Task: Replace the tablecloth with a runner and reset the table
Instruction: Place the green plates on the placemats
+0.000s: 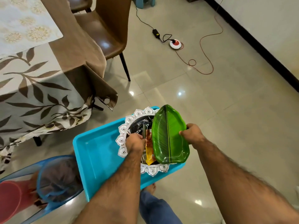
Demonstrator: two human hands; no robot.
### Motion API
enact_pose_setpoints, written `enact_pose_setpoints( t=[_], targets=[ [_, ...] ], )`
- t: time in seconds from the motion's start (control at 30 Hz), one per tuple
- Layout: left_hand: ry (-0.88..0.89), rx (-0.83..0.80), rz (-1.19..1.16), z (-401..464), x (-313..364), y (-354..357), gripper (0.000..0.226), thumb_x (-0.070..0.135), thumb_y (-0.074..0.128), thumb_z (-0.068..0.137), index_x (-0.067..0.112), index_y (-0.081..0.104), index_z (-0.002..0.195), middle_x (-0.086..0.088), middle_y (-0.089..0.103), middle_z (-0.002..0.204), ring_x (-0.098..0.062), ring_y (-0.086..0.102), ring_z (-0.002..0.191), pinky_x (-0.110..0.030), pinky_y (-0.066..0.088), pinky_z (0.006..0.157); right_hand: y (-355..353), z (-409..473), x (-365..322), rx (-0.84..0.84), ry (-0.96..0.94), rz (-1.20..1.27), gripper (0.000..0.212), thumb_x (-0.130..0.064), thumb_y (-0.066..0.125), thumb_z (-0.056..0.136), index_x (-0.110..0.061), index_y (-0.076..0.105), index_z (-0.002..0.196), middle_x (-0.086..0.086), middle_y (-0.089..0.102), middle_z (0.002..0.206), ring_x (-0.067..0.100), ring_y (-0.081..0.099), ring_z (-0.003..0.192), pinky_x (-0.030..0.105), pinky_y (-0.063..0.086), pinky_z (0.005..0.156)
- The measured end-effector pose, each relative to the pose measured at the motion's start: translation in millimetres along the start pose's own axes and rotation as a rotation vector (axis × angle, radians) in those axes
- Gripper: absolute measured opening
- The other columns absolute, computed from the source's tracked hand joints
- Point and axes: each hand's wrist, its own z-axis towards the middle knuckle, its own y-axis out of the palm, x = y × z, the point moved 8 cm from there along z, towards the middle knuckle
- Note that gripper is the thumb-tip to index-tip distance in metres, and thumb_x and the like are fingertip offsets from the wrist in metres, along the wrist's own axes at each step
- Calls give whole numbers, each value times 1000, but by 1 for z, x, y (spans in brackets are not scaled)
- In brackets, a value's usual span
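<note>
A green leaf-shaped plate (169, 136) is tilted above a round silver plate (127, 120) that sits in a turquoise tray (97, 147). My right hand (192, 135) grips the green plate by its right edge. My left hand (135, 142) reaches into the silver plate, its fingers curled round something among the cutlery (143, 156) and an orange packet (148, 149); exactly what it holds is hidden. At the left, the table wears a leaf-patterned tablecloth (37, 92) with a pale floral mat (24, 26) on top.
A brown chair (103, 33) stands beside the table. On the floor lie a black adapter (156, 33), a red-and-white socket disc (175, 43) and an orange cable (203, 62). A blue bin (59, 180) and a red tub (11, 199) sit at lower left.
</note>
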Motion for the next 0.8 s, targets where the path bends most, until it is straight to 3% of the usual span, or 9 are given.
enact_pose_setpoints(
  t=[0.1,0.17,0.3,0.43,0.47,0.53,0.6,0.73,0.8],
  targets=[
    [49,-4,37,5,6,7,7,30,76,82,24,74,86,3,74,87,-12,67,72,-30,58,69,8,-4,-1,-29,12,51,13,-8,68,85,-13,59,79,17,69,91,35,70,83,54,60,72],
    [75,-8,35,6,7,11,9,25,73,85,24,74,95,3,74,93,-12,67,77,-31,58,79,12,-5,0,-47,20,73,13,-8,68,87,-13,58,80,17,69,92,34,70,85,53,60,73],
    [115,8,-66,-3,8,4,28,30,69,89,21,69,115,2,73,101,-13,65,80,-26,51,70,14,-8,-2,-61,17,81,11,-8,69,86,-12,59,82,19,69,93,36,70,84,54,60,72],
    [143,54,-288,-13,19,-34,32,37,49,99,13,70,105,-10,72,103,-26,65,94,-35,52,87,19,-23,-24,-109,-5,93,10,-8,68,87,-11,59,85,17,69,92,33,69,81,48,60,69],
    [129,12,-376,-15,20,-43,40,45,46,98,13,69,101,-12,71,103,-29,64,97,-39,52,91,20,-32,-36,-129,-21,99,10,-7,68,88,-11,59,85,15,68,89,30,68,77,43,60,64],
    [54,-118,-575,-11,12,-48,76,75,39,80,11,67,110,-10,71,107,-29,66,101,-46,52,96,26,-48,-59,-177,-56,129,9,-4,66,89,-9,59,88,11,65,80,24,64,67,33,54,56],
    [-35,-246,-760,-14,4,-56,101,91,33,63,13,67,117,-10,73,107,-27,70,98,-47,55,93,34,-63,-83,-225,-96,160,8,-2,65,89,-8,60,91,10,65,75,24,63,63,32,52,57],
    [-12,-348,-996,-61,13,-128,67,65,30,96,12,70,105,-12,76,90,-24,73,82,-40,59,77,54,-97,-141,-305,-189,201,11,1,65,88,-5,61,96,16,65,80,27,63,66,35,52,63],
    [17,-312,-1026,-68,1,-161,63,62,34,97,11,69,112,-12,76,96,-26,73,89,-43,58,82,66,-116,-166,-334,-228,203,11,2,64,87,-5,61,95,16,65,78,26,62,64,33,50,62]
  ],
)
